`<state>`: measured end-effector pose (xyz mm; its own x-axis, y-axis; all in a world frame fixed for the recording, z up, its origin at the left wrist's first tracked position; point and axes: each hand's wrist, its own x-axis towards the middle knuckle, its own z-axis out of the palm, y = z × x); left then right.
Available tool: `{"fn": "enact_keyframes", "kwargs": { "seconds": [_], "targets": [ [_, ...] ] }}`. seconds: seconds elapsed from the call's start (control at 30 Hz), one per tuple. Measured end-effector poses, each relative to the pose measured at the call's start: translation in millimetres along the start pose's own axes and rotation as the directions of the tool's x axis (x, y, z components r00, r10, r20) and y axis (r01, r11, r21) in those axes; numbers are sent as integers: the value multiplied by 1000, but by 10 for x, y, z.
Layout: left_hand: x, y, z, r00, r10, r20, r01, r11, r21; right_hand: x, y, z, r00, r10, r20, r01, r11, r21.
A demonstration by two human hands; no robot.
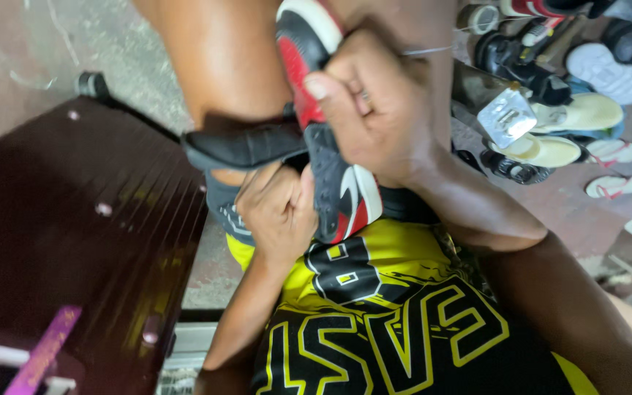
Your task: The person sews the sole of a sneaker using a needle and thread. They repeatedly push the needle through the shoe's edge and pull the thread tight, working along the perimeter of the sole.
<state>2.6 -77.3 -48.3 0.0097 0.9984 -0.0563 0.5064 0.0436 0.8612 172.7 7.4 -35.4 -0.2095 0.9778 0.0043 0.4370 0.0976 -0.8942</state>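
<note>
A red, black and white sports shoe [330,183] is held against my raised knee, sole side toward me. My right hand [374,110] is closed over its upper part, thumb pressed on the red panel, with a thin needle [426,51] sticking out past the fingers. Below it, my left hand [279,208] is clenched around the shoe's lower edge. A black flap of the shoe [246,146] sticks out to the left across my leg. I wear a yellow and black jersey [389,322].
A dark brown ridged box or bench [74,234] fills the left. Several shoes, slippers and sandals [579,110] lie on the floor at upper right, with a small foil packet [506,117] among them. Bare concrete floor [96,36] lies at upper left.
</note>
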Motion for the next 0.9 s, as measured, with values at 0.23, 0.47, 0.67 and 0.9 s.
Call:
{"fn": "enact_keyframes", "kwargs": {
  "seconds": [0.23, 0.47, 0.67, 0.9],
  "targets": [
    [88, -57, 30, 1000, 10, 15, -10, 1000, 19, 213, -34, -9, 995, 92, -43, -87, 991, 100],
    [205, -72, -2, 1000, 10, 20, -10, 1000, 27, 413, -48, 34, 992, 88, -90, -84, 995, 50],
    [147, -39, -15, 1000, -12, 6, 12, 1000, -14, 356, -13, 37, 991, 94, -93, -87, 993, 75],
    [77, 162, -93, 996, -78, 40, 80, 996, -49, 89, 258, -49, 997, 54, -50, -42, 977, 208]
  ]
}}
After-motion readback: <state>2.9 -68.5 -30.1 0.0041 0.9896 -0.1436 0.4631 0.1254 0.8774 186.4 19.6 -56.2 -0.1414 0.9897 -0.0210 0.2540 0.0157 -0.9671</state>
